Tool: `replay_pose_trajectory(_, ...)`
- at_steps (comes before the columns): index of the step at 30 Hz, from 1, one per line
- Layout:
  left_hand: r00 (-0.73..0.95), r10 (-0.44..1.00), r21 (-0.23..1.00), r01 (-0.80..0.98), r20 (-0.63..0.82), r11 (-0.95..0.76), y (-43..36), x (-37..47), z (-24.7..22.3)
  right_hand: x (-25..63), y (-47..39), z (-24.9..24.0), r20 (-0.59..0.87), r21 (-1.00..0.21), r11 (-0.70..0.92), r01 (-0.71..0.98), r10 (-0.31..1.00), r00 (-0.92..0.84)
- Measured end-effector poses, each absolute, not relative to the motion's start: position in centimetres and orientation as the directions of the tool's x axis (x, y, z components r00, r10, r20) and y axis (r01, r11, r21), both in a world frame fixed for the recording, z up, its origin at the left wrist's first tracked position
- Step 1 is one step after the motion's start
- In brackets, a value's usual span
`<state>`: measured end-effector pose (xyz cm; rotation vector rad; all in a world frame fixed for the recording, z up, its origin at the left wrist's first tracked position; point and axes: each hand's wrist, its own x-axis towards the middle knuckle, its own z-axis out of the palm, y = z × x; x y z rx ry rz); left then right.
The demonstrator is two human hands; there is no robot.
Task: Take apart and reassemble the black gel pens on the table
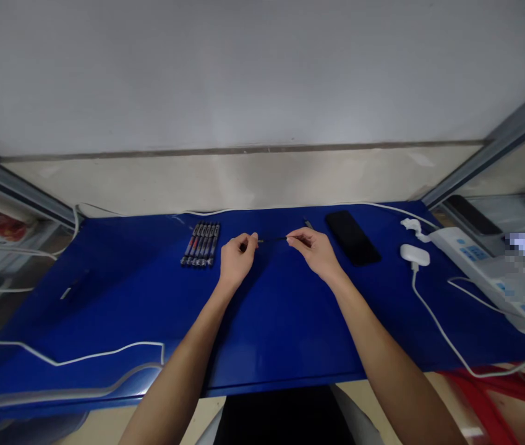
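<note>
My left hand (238,258) and my right hand (314,250) are held a short way apart above the blue table. Stretched level between them is a thin dark pen refill (274,239), with a brass-coloured bit close to the left fingers. Each hand pinches one end of it between thumb and fingers; the ends themselves are hidden. Just behind the right fingers lies a small dark pen part (307,222), partly covered. To the left of my left hand, several grey-and-black pens (201,245) lie side by side in a neat row.
A black phone (353,238) lies right of my right hand. Further right are a white earbud case (415,254) on a cable and a white power strip (494,278). White cables (104,354) cross the left of the blue table (285,334). A wall (262,179) stands behind.
</note>
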<state>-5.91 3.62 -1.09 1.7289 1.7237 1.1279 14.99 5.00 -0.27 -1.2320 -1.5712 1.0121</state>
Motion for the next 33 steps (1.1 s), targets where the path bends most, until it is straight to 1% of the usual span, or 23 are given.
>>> replay_pose_trajectory(2,-0.072,0.963,0.724,0.674,0.260,-0.146,3.5,-5.9,-1.1,14.9,4.9,-0.1,0.135,-0.942,0.166,0.291,0.983,-0.126)
replay_pose_trajectory(6,0.085,0.949,0.528,0.814,0.304,-0.242,3.0,-5.3,-1.0,14.1,4.4,-0.1,0.124,-0.931,0.168,0.324,0.981,-0.152)
replay_pose_trajectory(8,0.150,0.943,0.442,0.854,0.298,-0.276,2.8,-4.9,-1.0,13.5,4.0,-0.2,0.138,-0.929,0.196,0.315,0.971,-0.197)
replay_pose_trajectory(10,0.190,0.942,0.398,0.870,0.276,-0.292,2.6,-4.6,-1.1,12.9,3.7,-0.5,0.157,-0.925,0.222,0.307,0.963,-0.221)
replay_pose_trajectory(16,0.186,0.947,0.393,0.876,0.261,-0.280,2.9,-4.7,-1.2,13.2,4.3,-1.0,0.157,-0.919,0.230,0.319,0.958,-0.239)
replay_pose_trajectory(18,0.167,0.949,0.394,0.880,0.267,-0.266,3.0,-4.8,-1.3,14.0,4.9,-1.3,0.208,-0.887,0.278,0.370,0.954,-0.217)
replay_pose_trajectory(19,0.155,0.950,0.396,0.882,0.270,-0.256,3.0,-4.9,-1.3,14.5,5.2,-1.5,0.253,-0.849,0.312,0.426,0.948,-0.191)
replay_pose_trajectory(20,0.144,0.952,0.400,0.883,0.271,-0.248,3.1,-5.0,-1.3,15.0,5.5,-1.8,0.321,-0.791,0.340,0.509,0.938,-0.127)
replay_pose_trajectory(22,0.131,0.953,0.405,0.883,0.273,-0.237,3.1,-5.0,-1.4,16.0,6.1,-2.5,0.435,-0.638,0.335,0.693,0.900,-0.034)
replay_pose_trajectory(24,0.130,0.952,0.406,0.882,0.276,-0.238,3.1,-5.0,-1.5,16.7,6.5,-3.4,0.474,-0.542,0.266,0.797,0.880,0.029)
replay_pose_trajectory(26,0.137,0.951,0.410,0.878,0.276,-0.246,3.1,-5.0,-1.5,17.2,6.9,-4.1,0.476,-0.506,0.208,0.837,0.876,0.070)
replay_pose_trajectory(28,0.148,0.951,0.418,0.872,0.270,-0.254,3.0,-5.0,-1.5,17.4,7.2,-4.6,0.468,-0.514,0.191,0.836,0.880,0.086)
replay_pose_trajectory(30,0.157,0.951,0.424,0.867,0.265,-0.261,3.0,-5.0,-1.5,17.4,7.3,-4.6,0.455,-0.548,0.202,0.812,0.886,0.086)
replay_pose_trajectory(32,0.156,0.951,0.428,0.865,0.267,-0.262,3.0,-5.0,-1.5,17.3,7.3,-4.3,0.428,-0.616,0.218,0.757,0.899,0.090)
replay_pose_trajectory(33,0.151,0.951,0.430,0.864,0.271,-0.260,3.0,-5.0,-1.5,17.1,7.2,-4.0,0.402,-0.670,0.220,0.709,0.910,0.097)
